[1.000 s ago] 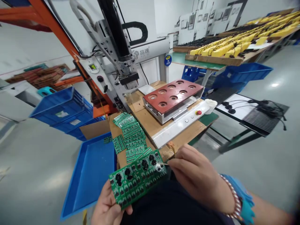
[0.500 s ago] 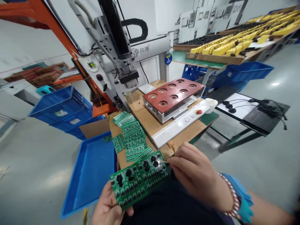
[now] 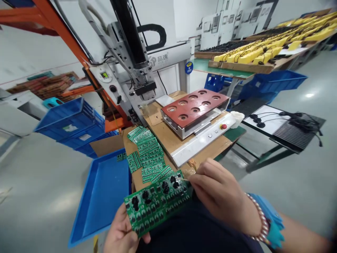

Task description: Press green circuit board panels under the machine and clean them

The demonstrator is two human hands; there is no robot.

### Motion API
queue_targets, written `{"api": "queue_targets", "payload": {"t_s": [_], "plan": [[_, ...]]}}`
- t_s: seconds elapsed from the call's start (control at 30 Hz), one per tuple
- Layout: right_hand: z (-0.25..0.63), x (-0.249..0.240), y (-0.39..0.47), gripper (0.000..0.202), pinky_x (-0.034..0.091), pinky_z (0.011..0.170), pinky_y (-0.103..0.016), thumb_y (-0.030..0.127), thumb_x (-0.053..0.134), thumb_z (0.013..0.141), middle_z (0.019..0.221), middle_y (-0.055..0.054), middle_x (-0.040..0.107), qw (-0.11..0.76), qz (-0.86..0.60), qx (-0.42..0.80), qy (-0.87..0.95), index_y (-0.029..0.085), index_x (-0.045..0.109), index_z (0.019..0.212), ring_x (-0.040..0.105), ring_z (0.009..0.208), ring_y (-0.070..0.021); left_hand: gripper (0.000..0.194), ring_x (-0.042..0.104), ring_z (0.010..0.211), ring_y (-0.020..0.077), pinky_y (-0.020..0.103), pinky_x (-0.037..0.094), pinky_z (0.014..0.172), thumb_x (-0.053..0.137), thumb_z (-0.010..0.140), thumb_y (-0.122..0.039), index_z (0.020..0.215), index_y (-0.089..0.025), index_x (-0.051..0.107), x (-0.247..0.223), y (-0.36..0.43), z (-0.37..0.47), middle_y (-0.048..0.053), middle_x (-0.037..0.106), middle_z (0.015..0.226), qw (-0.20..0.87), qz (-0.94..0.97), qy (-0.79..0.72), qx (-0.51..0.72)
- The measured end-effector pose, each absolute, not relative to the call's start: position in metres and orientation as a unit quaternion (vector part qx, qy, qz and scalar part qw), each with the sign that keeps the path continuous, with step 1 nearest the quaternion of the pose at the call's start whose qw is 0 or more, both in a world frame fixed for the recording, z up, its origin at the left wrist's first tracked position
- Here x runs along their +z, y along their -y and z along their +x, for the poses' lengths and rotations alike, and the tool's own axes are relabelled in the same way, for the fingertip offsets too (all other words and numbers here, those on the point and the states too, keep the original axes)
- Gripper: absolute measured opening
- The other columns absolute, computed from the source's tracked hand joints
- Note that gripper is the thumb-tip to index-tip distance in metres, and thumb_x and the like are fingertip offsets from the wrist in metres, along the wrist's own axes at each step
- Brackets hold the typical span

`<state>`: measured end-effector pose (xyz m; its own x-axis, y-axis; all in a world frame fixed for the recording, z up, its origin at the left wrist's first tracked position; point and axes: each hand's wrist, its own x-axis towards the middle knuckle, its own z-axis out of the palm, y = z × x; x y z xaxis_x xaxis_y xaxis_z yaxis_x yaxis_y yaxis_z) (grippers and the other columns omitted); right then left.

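Observation:
A green circuit board (image 3: 158,207) with several glossy black blobs near its upper edge is gripped at its lower left corner by my left hand (image 3: 123,232), thumb on top. My right hand (image 3: 218,193) pinches a thin pale stick (image 3: 183,179), which looks like a toothpick. Its tip reaches the board's upper right, beside the black blobs; whether it touches them I cannot tell. More green circuit boards (image 3: 150,149) lie in overlapping rows on the wooden bench just beyond the held board.
Beside the bench on the left sits a blue tray (image 3: 97,196), with stacked blue crates (image 3: 68,119) behind. A gantry machine (image 3: 142,70) stands ahead, with a red fixture plate (image 3: 195,105) full of round holes. Black cables (image 3: 297,123) lie on a side table at right.
The stick's tip has shifted slightly up on the board's right end. Both hands keep nearly the same place, and the machine's small display reads differently.

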<state>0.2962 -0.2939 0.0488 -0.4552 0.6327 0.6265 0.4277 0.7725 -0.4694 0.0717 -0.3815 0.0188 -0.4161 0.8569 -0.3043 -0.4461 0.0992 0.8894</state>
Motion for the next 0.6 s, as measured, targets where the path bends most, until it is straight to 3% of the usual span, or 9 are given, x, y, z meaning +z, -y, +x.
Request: {"api": "queue_targets", "payload": {"t_s": [0.6], "plan": [[0.2945, 0.0533, 0.2936, 0.016, 0.031, 0.061, -0.029, 0.006, 0.049, 0.081, 0.071, -0.003, 0.049, 0.419, -0.314, 0.111, 0.844, 0.015, 0.058, 0.089, 0.038, 0.069, -0.013, 0.06, 0.053, 0.038, 0.0113, 0.021, 0.044, 0.035, 0.087, 0.039, -0.025, 0.095, -0.029, 0.066, 0.0164, 0.3826, 0.0681, -0.004, 0.069, 0.062, 0.515, 0.185, -0.53, 0.648]]}}
